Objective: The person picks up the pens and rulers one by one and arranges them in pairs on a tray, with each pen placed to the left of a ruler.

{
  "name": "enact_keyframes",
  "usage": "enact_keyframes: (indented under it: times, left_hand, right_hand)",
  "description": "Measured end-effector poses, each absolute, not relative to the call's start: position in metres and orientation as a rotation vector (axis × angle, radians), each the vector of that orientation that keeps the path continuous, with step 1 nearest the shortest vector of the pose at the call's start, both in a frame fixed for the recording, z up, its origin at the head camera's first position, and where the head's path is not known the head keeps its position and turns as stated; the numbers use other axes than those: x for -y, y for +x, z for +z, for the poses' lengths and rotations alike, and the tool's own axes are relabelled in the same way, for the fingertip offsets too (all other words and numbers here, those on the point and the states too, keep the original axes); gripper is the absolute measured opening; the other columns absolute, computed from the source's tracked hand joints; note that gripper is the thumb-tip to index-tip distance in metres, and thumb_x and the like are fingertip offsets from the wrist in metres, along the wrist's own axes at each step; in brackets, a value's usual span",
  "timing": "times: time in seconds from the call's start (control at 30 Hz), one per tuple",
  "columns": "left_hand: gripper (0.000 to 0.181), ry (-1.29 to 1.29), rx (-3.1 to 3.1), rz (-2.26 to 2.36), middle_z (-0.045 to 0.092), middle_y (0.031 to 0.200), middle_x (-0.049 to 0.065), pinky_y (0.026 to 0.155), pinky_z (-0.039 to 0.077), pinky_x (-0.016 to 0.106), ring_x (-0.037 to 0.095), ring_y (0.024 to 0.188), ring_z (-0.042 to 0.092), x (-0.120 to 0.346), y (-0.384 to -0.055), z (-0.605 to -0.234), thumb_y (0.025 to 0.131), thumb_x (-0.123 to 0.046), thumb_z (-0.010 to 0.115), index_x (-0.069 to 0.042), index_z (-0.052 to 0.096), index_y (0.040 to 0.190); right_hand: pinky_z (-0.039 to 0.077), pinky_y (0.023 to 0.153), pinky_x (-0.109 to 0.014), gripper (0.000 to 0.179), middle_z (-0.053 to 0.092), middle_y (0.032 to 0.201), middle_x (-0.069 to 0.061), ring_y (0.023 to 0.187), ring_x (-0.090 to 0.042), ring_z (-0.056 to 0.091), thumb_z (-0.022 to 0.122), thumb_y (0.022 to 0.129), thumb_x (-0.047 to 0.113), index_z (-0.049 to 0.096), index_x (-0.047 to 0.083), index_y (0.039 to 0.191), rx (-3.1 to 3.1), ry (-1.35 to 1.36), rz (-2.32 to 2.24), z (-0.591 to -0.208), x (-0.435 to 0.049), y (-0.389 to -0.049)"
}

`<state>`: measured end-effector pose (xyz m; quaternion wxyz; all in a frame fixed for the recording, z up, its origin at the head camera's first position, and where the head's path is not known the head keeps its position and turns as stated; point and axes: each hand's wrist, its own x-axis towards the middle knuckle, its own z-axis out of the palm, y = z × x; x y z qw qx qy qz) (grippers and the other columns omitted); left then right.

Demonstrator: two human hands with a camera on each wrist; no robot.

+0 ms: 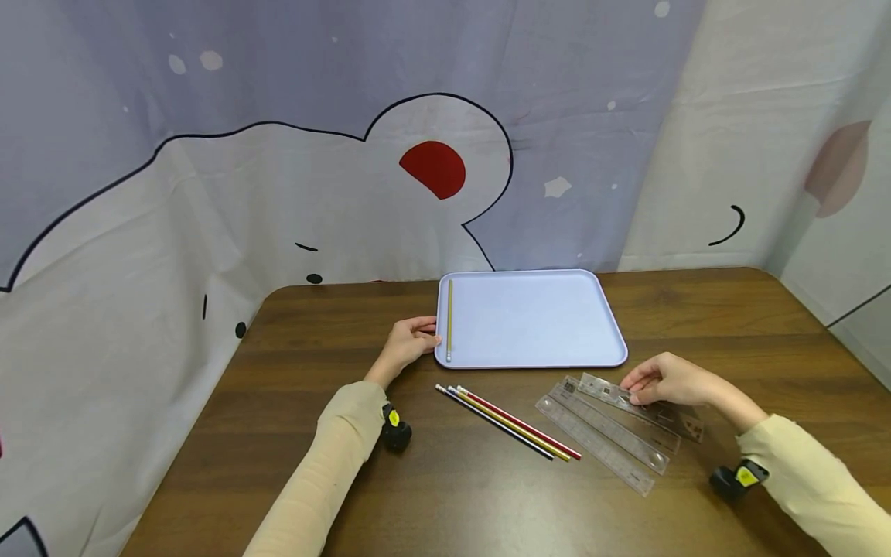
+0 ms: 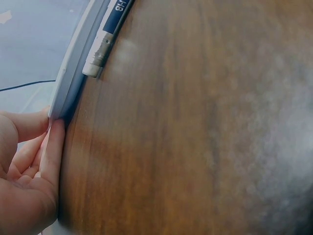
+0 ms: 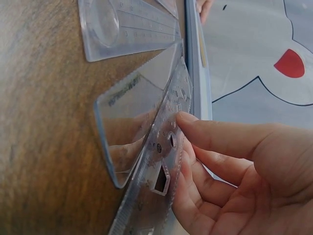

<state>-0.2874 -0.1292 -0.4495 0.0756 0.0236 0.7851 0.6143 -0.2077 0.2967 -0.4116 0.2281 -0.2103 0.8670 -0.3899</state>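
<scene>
My left hand [image 1: 407, 342] pinches the left rim of a pale lavender tray [image 1: 536, 319], thumb over the edge and fingers underneath. A yellow pencil [image 1: 449, 317] lies lengthwise inside the tray along that side. On the right, my right hand [image 1: 671, 379] holds a clear stencil ruler [image 3: 159, 152] with cut-out shapes, thumb on one face and fingers behind. That ruler is tilted up on its edge in the right wrist view. Just in front of it, more clear rulers [image 1: 592, 445] lie fanned out on the table, partly overlapping.
Three pencils, one dark, one yellow and one red [image 1: 518, 418], lie side by side in front of the tray. A white eraser end of a pencil [image 2: 92, 68] shows near the tray rim. The brown wooden table [image 1: 334, 333] ends at a printed curtain [image 1: 334, 201] behind.
</scene>
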Motion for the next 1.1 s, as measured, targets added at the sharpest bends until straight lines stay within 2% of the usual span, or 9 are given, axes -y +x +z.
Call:
enact_keyframes:
  times: [0.63,0.83,1.1]
  left_hand:
    - [0.048,0.090,-2.375,1.838,0.058,0.125,0.026,0.081,0.059,0.030,0.012,0.089,0.063,0.1290,-0.2877,-0.4528,0.086,0.006,0.064,0.006,0.052,0.133]
    - [0.048,0.086,-2.377,1.844,0.058,0.124,0.027,0.080,0.059,0.029,0.014,0.090,0.064,0.1296,-0.2878,-0.4540,0.086,0.007,0.064,0.007,0.052,0.133]
    - [0.048,0.075,-2.359,1.862,0.058,0.124,0.026,0.081,0.059,0.029,0.015,0.092,0.063,0.1291,-0.2878,-0.4538,0.086,0.006,0.064,0.006,0.052,0.133]
  right_hand:
    - [0.053,0.066,-0.018,0.024,0.072,0.088,-0.013,0.074,0.003,0.060,0.068,0.085,0.008,0.067,-0.012,0.099,-2.415,-0.567,-1.053,-0.4103,-0.2974,-0.2068]
    - [0.051,0.063,-0.018,0.022,0.072,0.090,-0.013,0.073,0.003,0.057,0.064,0.088,0.008,0.067,-0.011,0.099,-2.425,-0.540,-1.044,-0.4093,-0.2980,-0.2050]
    - [0.047,0.058,-0.018,0.022,0.070,0.085,-0.005,0.068,0.002,0.053,0.063,0.089,0.007,0.065,-0.013,0.100,-2.406,-0.523,-1.057,-0.4094,-0.2995,-0.2055]
